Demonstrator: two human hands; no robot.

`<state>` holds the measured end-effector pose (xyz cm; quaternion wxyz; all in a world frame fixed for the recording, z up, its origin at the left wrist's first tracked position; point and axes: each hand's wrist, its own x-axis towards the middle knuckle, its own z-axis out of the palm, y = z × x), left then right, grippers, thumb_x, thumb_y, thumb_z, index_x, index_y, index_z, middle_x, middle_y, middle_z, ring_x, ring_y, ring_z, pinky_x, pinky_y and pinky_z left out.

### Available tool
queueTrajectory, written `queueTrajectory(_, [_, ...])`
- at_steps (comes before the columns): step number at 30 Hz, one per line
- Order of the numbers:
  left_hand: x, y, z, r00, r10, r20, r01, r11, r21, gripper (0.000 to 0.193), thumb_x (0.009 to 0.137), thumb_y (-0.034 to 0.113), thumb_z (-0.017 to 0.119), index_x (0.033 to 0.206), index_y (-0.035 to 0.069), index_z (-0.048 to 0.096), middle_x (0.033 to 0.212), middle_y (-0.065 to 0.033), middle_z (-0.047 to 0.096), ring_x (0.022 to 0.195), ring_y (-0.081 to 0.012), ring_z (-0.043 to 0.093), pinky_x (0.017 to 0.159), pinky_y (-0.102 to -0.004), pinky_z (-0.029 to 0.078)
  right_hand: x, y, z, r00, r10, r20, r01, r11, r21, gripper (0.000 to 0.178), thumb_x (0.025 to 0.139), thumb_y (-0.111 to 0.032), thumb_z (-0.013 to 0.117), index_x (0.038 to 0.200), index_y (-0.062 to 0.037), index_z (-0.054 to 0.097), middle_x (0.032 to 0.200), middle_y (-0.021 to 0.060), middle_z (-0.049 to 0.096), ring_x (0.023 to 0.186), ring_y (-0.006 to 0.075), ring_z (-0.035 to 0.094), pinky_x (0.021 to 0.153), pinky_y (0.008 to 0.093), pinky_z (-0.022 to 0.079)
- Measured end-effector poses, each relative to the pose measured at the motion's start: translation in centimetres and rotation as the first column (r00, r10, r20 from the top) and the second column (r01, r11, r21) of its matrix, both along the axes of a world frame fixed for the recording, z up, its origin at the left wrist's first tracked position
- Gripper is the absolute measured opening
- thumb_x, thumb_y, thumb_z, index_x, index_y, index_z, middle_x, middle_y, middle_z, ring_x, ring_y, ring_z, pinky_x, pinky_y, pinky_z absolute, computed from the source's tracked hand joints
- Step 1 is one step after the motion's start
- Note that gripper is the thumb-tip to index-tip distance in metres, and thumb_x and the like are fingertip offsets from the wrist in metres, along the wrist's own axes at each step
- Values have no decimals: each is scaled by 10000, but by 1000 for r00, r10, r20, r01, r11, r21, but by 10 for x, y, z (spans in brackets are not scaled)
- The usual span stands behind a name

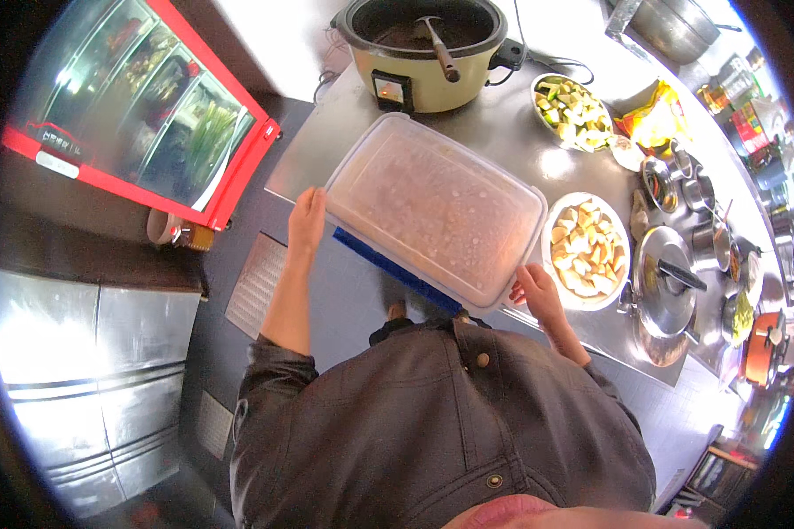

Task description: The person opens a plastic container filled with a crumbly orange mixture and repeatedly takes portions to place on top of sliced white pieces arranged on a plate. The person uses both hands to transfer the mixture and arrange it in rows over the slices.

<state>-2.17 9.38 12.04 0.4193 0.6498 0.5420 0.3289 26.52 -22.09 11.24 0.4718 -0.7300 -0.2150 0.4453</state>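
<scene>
A large plastic storage box [441,207] with a translucent white lid is in front of me, its contents blurred brownish through the lid. A blue clasp [397,269] hangs down along its near side. At the box's left end my left hand [307,220] is closed on the edge. My right hand [538,291], fingers curled, grips the near right corner. Just beyond that hand stands a white bowl of cut pale chunks [588,256], close to the box's right end.
Beyond the box, a cream electric cooker [423,62] holds a ladle [441,53]. A bowl of green-edged chunks [573,110], a yellow bag [657,115] and a lidded steel pot [662,282] stand on the steel table [503,132]. A red-framed glass-door fridge [238,167] is at left.
</scene>
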Motion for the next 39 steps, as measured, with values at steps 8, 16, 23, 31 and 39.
queueTrajectory(8, [9, 20, 0, 975, -126, 184, 157, 974, -164, 363, 888, 220, 605, 1094, -78, 587, 1028, -103, 647, 939, -149, 588, 831, -264, 444, -20, 0, 10, 991, -137, -12, 136, 990, -28, 352, 870, -324, 624, 903, 11, 524, 697, 55, 559, 570, 131, 569, 491, 259, 465])
queueTrajectory(16, [8, 8, 27, 940, -177, 291, 219, 968, -119, 319, 878, 126, 610, 1136, -56, 564, 1035, -76, 613, 923, -119, 561, 812, -237, 446, -33, -2, 19, 970, -244, 2, 244, 970, -6, 390, 843, -324, 643, 973, 29, 540, 765, 68, 582, 643, 128, 568, 526, 255, 486])
queueTrajectory(23, [18, 16, 64, 866, -175, 468, 260, 958, -121, 255, 881, 10, 544, 1133, -25, 538, 1007, -73, 612, 902, -108, 572, 794, -229, 464, -24, -7, 21, 938, -271, -215, 275, 961, -10, 418, 851, -312, 634, 1052, 42, 539, 901, 88, 598, 774, 142, 586, 670, 263, 506])
queueTrajectory(31, [67, 11, 71, 726, -211, 654, 401, 903, -153, 309, 864, -36, 532, 1168, 3, 492, 1037, -86, 614, 855, -115, 592, 721, -219, 490, -10, -4, 80, 737, -286, -613, 600, 694, 398, 563, 900, -227, 542, 1362, 9, 325, 1248, 166, 521, 1125, 265, 536, 951, 414, 448])
queueTrajectory(39, [115, -3, 47, 770, -342, 539, 445, 893, -70, 321, 884, 28, 541, 1198, -7, 483, 1093, -84, 582, 902, -109, 555, 759, -230, 459, 42, -40, 75, 761, -312, -569, 645, 453, 615, 510, 872, -151, 550, 1336, -27, 378, 1261, 111, 537, 1151, 257, 520, 998, 413, 403])
